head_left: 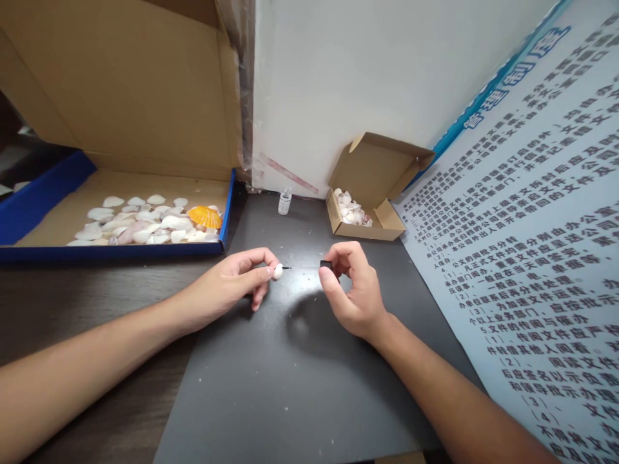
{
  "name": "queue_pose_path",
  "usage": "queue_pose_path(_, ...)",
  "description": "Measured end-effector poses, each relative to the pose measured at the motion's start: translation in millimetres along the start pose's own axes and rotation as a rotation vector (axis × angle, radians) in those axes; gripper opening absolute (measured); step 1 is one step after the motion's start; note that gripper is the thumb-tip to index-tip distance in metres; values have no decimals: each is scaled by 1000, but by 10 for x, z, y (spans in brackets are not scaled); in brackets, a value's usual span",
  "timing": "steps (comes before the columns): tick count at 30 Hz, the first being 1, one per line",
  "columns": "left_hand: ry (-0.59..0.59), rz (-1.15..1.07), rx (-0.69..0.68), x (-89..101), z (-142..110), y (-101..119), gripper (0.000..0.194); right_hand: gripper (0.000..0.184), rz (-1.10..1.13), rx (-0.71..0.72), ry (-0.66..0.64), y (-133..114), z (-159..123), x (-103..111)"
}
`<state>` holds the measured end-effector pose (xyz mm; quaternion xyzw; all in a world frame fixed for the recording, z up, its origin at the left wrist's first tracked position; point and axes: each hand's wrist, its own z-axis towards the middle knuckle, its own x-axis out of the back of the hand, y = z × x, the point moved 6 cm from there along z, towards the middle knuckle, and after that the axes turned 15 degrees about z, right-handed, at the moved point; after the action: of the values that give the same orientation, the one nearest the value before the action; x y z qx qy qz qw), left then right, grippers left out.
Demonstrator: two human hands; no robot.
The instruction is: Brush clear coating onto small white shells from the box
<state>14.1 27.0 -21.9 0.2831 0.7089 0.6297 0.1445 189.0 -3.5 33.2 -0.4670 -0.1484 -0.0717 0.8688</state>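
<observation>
Between the thumb and fingers of my left hand (244, 277) is a small white shell (278, 271). My right hand (351, 287) pinches the black cap of a thin brush applicator (325, 264). From the cap a fine stem reaches left, and its dark tip is at the shell; whether it touches cannot be told. Both hands are above the dark grey mat (251, 393). Farther back stands a small clear bottle (285, 201) with a printed label, upright and with no cap visible on it.
At the left, a blue-edged cardboard box (225, 241) holds many pale shells and one orange scallop shell (205, 217). A smaller open carton (387, 219) with white shells stands back right. A white wall panel (348, 77) rises behind, and a printed poster (522, 245) slants along the right.
</observation>
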Motion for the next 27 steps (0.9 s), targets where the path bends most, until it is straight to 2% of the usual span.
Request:
queue_pose_path(7,17,-64,15,8,-1,11,22,14,15,-19,36,-1,1,39)
queue_pose_path(11,20,-54,4,4,-8,31,19,10,36,-18,-21,-1,-6,6)
queue_pose_path(18,22,-25,7,2,-9,50,18,10,107,-70,-28,46,-8,-15)
queue_pose_path(22,24,1,-4,8,-7,34,21,14,71,-113,33,88,-7,24)
queue_pose_path(27,28,67,-27,10,-5,36,24,6,229,-146,-1,117,-6,-9)
